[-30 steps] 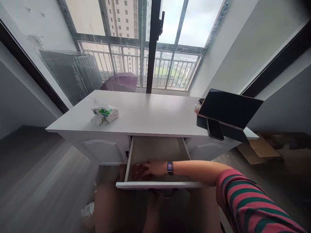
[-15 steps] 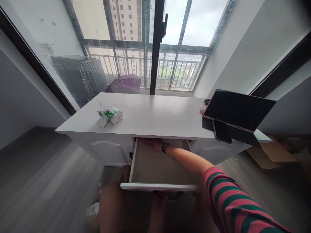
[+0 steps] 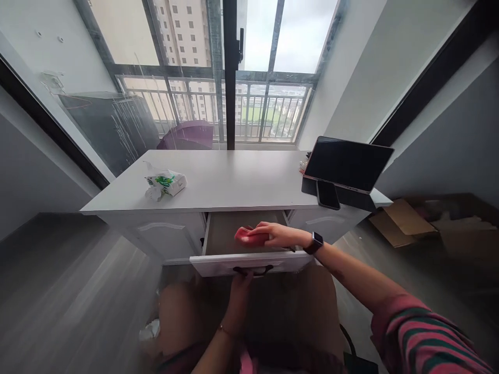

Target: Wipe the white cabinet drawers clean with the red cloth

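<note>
A white drawer [image 3: 218,263] stands pulled out from the white desk, with its dark curved handle [image 3: 257,272] on the front. My left hand [image 3: 242,283] is closed at the left part of that handle, its fingertips partly hidden. Over the drawer's opening, my right hand [image 3: 275,235] grips a small red, soft-looking thing [image 3: 251,238]; blur and my fingers hide its exact kind. Below my right wrist, near the drawer front, something small and thin shows, too unclear to name.
On the desktop [image 3: 234,182] lie an opened tissue pack [image 3: 167,183] at left, a tablet [image 3: 346,163] on a stand and a phone [image 3: 328,195] at right. A cardboard box [image 3: 405,223] sits on the floor at right. My knees flank the drawer.
My right hand has come from deep in the drawer toward its front, now with the red thing in it. The drawer is pushed further in, and the view has shifted right.
</note>
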